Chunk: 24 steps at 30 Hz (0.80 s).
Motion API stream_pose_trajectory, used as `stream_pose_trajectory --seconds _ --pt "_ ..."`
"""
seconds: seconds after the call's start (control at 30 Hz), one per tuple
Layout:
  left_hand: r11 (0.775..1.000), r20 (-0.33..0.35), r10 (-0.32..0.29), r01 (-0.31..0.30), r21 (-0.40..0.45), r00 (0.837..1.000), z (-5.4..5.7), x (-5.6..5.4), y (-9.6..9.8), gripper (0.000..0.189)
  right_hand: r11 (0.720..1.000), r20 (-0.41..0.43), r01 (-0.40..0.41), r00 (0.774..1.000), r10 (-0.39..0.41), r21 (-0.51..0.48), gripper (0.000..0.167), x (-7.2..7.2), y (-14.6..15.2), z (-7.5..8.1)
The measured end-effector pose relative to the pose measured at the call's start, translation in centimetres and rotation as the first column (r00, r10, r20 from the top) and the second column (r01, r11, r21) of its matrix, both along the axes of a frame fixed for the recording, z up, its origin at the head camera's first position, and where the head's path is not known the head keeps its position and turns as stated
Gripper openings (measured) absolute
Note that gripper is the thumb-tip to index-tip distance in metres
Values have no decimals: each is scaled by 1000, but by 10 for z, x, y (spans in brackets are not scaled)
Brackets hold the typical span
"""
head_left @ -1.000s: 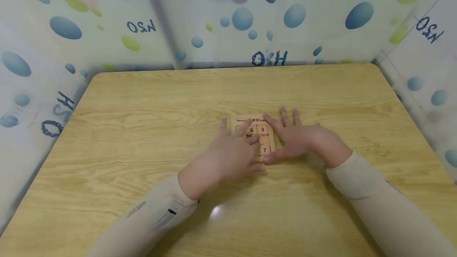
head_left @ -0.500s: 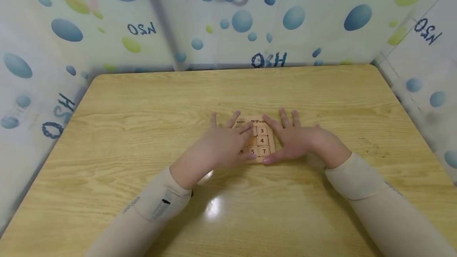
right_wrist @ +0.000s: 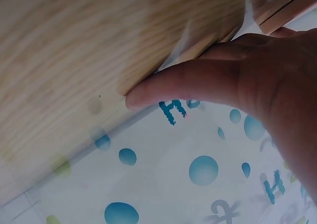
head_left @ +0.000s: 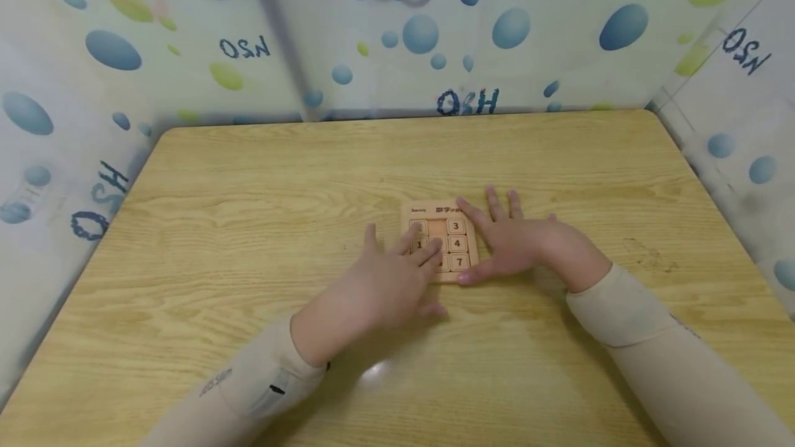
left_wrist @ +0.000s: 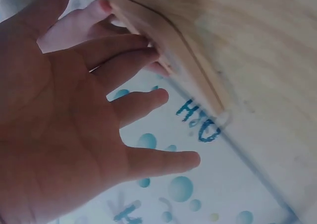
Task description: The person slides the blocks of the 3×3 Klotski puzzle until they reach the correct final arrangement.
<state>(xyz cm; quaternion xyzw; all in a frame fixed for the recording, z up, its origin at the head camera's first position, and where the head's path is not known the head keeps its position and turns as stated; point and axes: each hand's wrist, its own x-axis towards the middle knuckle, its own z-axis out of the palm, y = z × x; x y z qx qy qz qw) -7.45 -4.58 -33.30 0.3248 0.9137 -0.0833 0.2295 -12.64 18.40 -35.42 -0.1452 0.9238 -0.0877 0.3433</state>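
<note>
A flat wooden number slide puzzle [head_left: 430,210] lies on the table. Its right column shows tile 3 [head_left: 456,226], tile 4 [head_left: 457,244] and tile 7 [head_left: 459,262]. The bare slot [head_left: 437,227] is in the top row's middle. My left hand [head_left: 388,288] reaches over the left and lower tiles, hiding several; one fingertip is at the middle tile. In the left wrist view, the fingers of that hand [left_wrist: 64,120] are spread. My right hand [head_left: 518,243] rests at the puzzle's right side, index finger on its upper corner, thumb on its lower corner, other fingers spread.
The wood-grain table [head_left: 279,178] extends all round the puzzle. Behind it and at both sides stand pale walls [head_left: 397,12] printed with blue and green drops. A glare spot shows near my left wrist.
My left hand moved left, then its fingers came down over the middle tiles. The bare slot went from right-middle to centre, then to top-middle; tile 4 shows at right. My right hand stayed put.
</note>
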Motion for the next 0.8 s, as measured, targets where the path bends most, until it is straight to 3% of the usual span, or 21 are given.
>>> stream_pose_trajectory --seconds 0.1,0.23,0.33,0.5,0.8 --pt "999 -6 -16 16 36 1000 5 0 5 81 1000 -2 -2 1000 2 -3 134 0 -1 1" --pt "995 -62 -57 62 80 996 3 -11 15 78 1000 0 -8 1000 8 -12 134 1 -1 0" --pt "995 -79 -71 76 65 994 -3 -21 21 82 1000 7 -11 1000 12 -28 136 1 -1 -3" --pt "997 -35 -34 36 67 999 -9 -28 19 86 1000 7 -11 1000 11 -26 138 1 -1 -3" --pt "999 -21 4 -3 54 1000 -4 -28 -4 83 1000 -5 -11 1000 11 12 137 -1 -1 -1"
